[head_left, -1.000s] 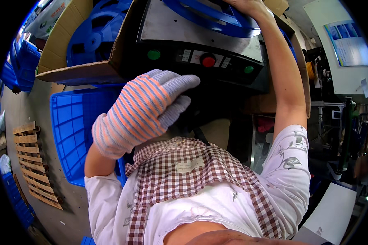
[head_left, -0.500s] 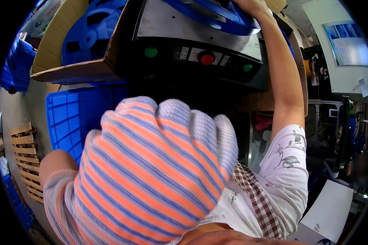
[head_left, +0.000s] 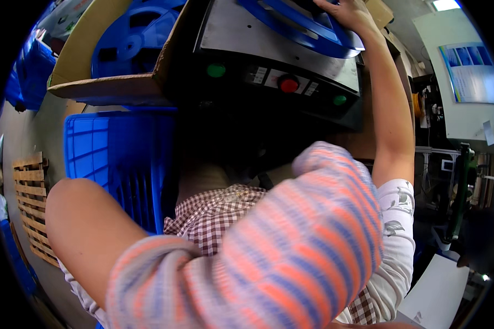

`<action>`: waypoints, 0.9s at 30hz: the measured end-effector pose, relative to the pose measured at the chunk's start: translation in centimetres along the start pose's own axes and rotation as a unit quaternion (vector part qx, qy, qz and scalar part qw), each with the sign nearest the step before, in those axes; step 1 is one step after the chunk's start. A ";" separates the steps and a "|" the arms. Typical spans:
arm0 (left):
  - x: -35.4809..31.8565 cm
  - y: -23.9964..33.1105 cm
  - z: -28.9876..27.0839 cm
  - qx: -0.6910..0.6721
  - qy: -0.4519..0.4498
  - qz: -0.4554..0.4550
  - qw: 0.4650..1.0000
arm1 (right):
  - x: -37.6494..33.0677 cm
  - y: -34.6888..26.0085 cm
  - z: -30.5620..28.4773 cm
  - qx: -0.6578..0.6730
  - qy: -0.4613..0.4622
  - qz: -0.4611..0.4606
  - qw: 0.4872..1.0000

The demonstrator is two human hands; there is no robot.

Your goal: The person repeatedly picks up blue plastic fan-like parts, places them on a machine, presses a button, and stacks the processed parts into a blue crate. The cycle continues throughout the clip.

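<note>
My right hand point(head_left: 348, 11) is at the top of the frame, bare, fingers laid flat and loosely spread on the rim of the blue reel point(head_left: 296, 24); whether they curl over its edge I cannot tell, since the fingertips run out of the picture. The reel lies flat on the grey top of the machine point(head_left: 241, 38), upper centre. My right arm runs down the right side of the frame to a white patterned sleeve.

My left hand point(head_left: 291, 247) fills the lower centre, very close to the camera and blurred, in a glove striped orange, blue and white. It holds nothing I can see, and it is too blurred to say whether the fingers are curled or open.

On the machine's dark front panel sit a green button point(head_left: 216, 70), a red button point(head_left: 288, 84) and a smaller green one point(head_left: 340, 100). At upper left a cardboard box point(head_left: 115, 90) holds more blue reels point(head_left: 132, 38). Below it, at left, stands a blue crate point(head_left: 110, 153). A wooden pallet point(head_left: 30, 208) lies at the far left edge. My checked apron point(head_left: 214, 219) shows between my arms.
</note>
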State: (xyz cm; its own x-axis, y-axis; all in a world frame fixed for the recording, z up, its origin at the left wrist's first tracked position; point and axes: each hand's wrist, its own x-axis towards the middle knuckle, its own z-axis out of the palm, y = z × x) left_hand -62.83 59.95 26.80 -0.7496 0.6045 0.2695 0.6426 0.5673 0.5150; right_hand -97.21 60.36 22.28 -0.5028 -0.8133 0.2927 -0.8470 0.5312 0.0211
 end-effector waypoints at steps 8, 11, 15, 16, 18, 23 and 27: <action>0.4 0.6 0.5 -0.040 -0.008 0.039 0.998 | 0.2 -0.2 0.0 0.031 -0.016 -0.011 0.999; 0.7 1.1 0.7 -0.063 -0.013 0.060 0.996 | 2.8 5.7 4.0 0.001 0.016 -0.083 0.996; 0.9 -0.2 0.5 -0.101 -0.015 0.073 0.992 | 2.5 5.8 4.3 0.023 -0.014 -0.061 0.998; 0.4 0.4 0.6 -0.098 -0.007 0.060 0.993 | 2.5 3.8 3.8 -0.016 0.013 -0.073 0.997; 0.2 -1.5 0.4 -0.124 0.002 0.064 0.990 | 1.7 5.6 3.9 -0.028 0.012 -0.063 0.998; -1.4 -1.7 1.2 -0.151 0.047 0.020 0.987 | 0.0 1.0 1.5 0.011 0.059 -0.038 0.997; -2.8 -4.5 3.0 -0.163 0.152 -0.025 0.975 | -0.7 0.2 0.5 -0.038 0.032 0.007 0.999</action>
State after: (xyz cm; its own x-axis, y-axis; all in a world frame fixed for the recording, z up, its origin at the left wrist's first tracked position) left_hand -63.14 57.41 21.30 -0.8228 0.3596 0.4401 0.5566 0.3537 0.7517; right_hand -97.13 60.96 21.56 -0.4997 -0.7905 0.3542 -0.8235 0.5603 0.0887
